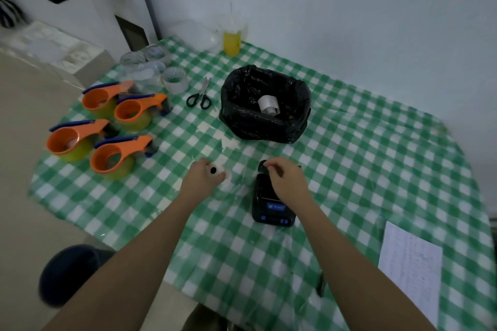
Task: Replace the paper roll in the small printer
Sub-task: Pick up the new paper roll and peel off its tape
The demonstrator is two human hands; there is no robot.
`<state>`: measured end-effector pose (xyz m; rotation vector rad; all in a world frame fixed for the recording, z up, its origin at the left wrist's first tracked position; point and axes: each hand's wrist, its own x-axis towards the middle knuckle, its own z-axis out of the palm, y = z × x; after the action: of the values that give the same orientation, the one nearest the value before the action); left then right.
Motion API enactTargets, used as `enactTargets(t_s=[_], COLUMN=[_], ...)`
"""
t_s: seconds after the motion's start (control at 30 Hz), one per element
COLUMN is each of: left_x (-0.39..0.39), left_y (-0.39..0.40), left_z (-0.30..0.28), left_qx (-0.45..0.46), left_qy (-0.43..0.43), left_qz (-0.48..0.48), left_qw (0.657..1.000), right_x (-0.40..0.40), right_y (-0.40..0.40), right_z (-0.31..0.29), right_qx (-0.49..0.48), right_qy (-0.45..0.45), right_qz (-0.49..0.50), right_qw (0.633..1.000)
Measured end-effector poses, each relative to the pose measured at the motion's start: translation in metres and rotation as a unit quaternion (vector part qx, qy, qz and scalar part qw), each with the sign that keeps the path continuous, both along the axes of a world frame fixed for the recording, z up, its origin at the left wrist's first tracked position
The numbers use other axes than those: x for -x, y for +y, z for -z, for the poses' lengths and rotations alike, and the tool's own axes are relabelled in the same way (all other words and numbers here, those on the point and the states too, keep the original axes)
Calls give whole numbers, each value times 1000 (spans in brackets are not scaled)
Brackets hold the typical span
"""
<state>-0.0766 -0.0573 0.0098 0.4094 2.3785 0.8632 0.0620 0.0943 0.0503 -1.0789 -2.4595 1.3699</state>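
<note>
A small black printer point(273, 209) with a blue-lit screen lies on the green checked tablecloth point(363, 174), its lid point(263, 165) raised at the far end. My right hand point(285, 180) hovers over the open paper bay, fingertips pinched at the lid's edge. To the left, my left hand point(201, 177) grips a white paper roll point(218, 170) with a dark core, held just above the cloth. Another white roll point(268, 105) lies inside a bin lined with a black bag point(265, 105).
Several orange tape dispensers point(113, 140) stand at the left, with tape rolls point(174, 79) and black scissors point(200, 95) behind them. A cup of yellow drink point(232, 40) sits at the back. A printed sheet point(411, 269) lies at the right front edge.
</note>
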Motion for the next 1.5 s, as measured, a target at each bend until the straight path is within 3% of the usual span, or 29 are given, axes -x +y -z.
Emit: enactTargets(t_s=[0.13, 0.27, 0.37, 0.57, 0.7, 0.87, 0.97, 1.03, 1.1, 1.5], left_x=[-12, -28, -36, -50, -57, -66, -69, -71, -73, -72], left_y=[8, 22, 26, 32, 38, 45, 46, 45, 43, 42], left_z=[-27, -51, -59, -80, -90, -101, -102, -101, -102, -99], left_qx=[-167, -260, -286, -288, -227, -239, -230, -232, -240, -227], left_qy=[-114, -187, -210, -261, -186, -125, -76, -55, -46, -62], left_qz=[17, 38, 53, 64, 99, 140, 163, 169, 164, 146], left_qw=[979, 946, 934, 919, 951, 953, 956, 956, 956, 961], right_x=[-3, -12, -22, -37, -43, -48, -49, -47, -44, -35], right_y=[-9, -11, -8, -8, -11, -15, -18, -19, -17, -17], right_z=[-5, -14, -25, -40, -49, -59, -57, -57, -58, -68], right_qx=[27, 170, 213, 176, 161, 121, -55, -175, -234, -85], right_qy=[21, 70, 136, 186, 208, 213, 185, 187, 185, 164], right_qz=[-41, -9, 11, 28, 32, 20, 18, 27, 32, 44], right_qw=[999, 983, 967, 966, 964, 969, 981, 966, 954, 982])
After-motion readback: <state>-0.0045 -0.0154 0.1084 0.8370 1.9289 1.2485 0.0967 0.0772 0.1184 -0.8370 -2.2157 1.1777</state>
